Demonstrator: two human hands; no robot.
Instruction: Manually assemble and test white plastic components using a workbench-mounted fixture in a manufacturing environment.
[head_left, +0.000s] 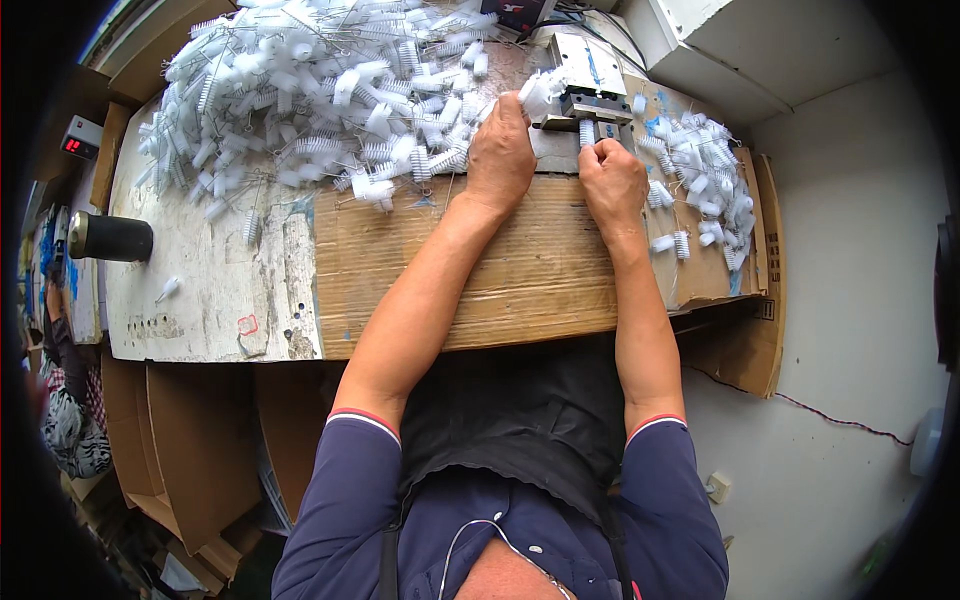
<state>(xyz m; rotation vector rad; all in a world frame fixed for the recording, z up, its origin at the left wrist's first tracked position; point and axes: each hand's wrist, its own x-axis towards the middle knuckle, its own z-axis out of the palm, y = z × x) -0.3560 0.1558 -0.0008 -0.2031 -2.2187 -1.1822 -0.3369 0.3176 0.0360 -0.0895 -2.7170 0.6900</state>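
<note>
My left hand (502, 148) is closed round a bunch of white brushes (541, 92), just left of a small metal fixture (592, 100). My right hand (613, 180) pinches one small white brush (586, 132) with ribbed bristles, its upper end at the front edge of the fixture. The fingers hide the lower end of that brush. A large heap of similar white brushes (330, 95) with thin wire stems spreads over the table to the left. A smaller pile (705, 165) lies on cardboard to the right of my right hand.
A sheet of brown cardboard (460, 270) covers the table's front middle. On the left stand a dark cylinder (112, 238) and a small box with a red display (82, 137). Cardboard boxes (190, 440) are below the table. A white wall (850, 250) bounds the right side.
</note>
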